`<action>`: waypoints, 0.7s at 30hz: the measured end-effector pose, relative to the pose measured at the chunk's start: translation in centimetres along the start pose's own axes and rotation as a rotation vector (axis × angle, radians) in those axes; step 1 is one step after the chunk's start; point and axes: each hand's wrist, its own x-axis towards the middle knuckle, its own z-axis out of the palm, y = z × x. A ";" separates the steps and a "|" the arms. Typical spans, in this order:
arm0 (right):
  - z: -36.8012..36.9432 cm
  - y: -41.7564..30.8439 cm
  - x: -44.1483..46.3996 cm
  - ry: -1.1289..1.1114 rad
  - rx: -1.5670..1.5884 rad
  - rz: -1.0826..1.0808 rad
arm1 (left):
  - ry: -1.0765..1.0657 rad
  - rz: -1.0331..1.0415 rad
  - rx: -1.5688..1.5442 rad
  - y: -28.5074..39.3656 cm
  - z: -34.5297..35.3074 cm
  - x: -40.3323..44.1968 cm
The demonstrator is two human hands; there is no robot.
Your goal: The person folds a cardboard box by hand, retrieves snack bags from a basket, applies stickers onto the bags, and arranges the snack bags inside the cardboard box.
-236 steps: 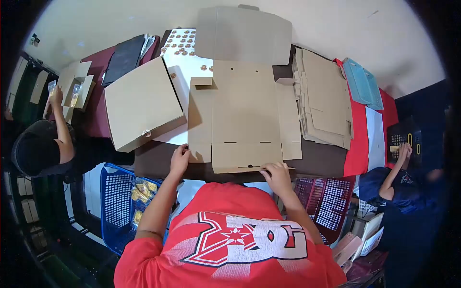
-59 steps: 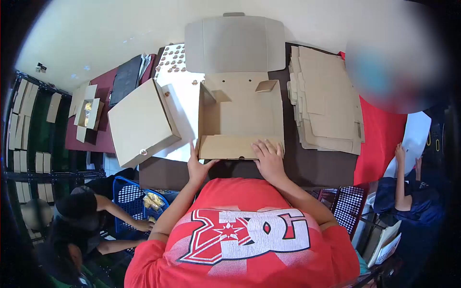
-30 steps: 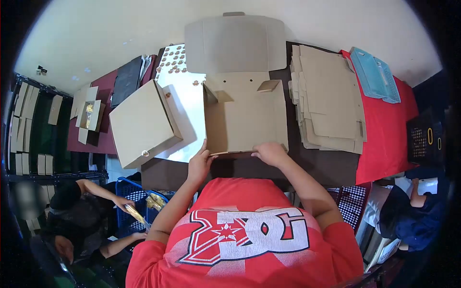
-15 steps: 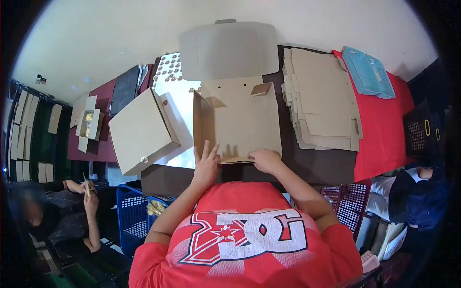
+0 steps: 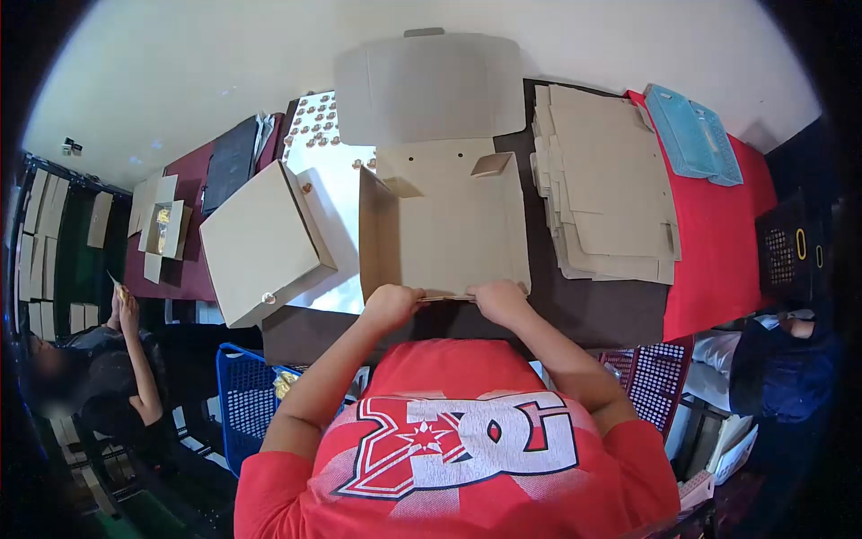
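In front of me an open cardboard box [image 5: 453, 225] lies on the dark table, its lid [image 5: 431, 90] raised at the back. My left hand [image 5: 392, 306] is closed over the left part of the box's near wall. My right hand [image 5: 499, 303] grips the same wall farther right, fingers curled over its top edge. The inside of the box shows bare cardboard, with small corner flaps folded in at the back. Left of it sits a closed cardboard box [image 5: 260, 242], set at an angle.
Flat cardboard blanks [image 5: 606, 180] are stacked to the right, beside a blue plastic basket [image 5: 687, 135] on red cloth. Small brown items [image 5: 314, 117] lie on a white sheet at the back left. A co-worker [image 5: 108, 359] is at far left; blue [image 5: 247, 400] and maroon crates [image 5: 660, 382] flank me.
My left hand has gone from spread fingers inside the near wall to a closed grip on it. My right hand stays on the wall. The co-worker's hands have moved left.
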 end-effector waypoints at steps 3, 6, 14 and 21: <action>0.3 -0.1 0.2 0.018 0.008 0.028 | 0.024 -0.001 -0.020 -0.5 0.4 0.5; 1.3 0.5 0.3 0.046 -0.007 0.025 | 0.045 0.012 0.007 -1.1 1.4 0.6; -1.5 -1.1 -0.8 0.009 -0.082 0.069 | 0.034 0.058 0.055 -0.6 1.1 -0.1; -2.6 -0.1 -5.1 0.647 0.382 -0.054 | 0.800 0.094 -0.261 -1.2 -0.2 -3.9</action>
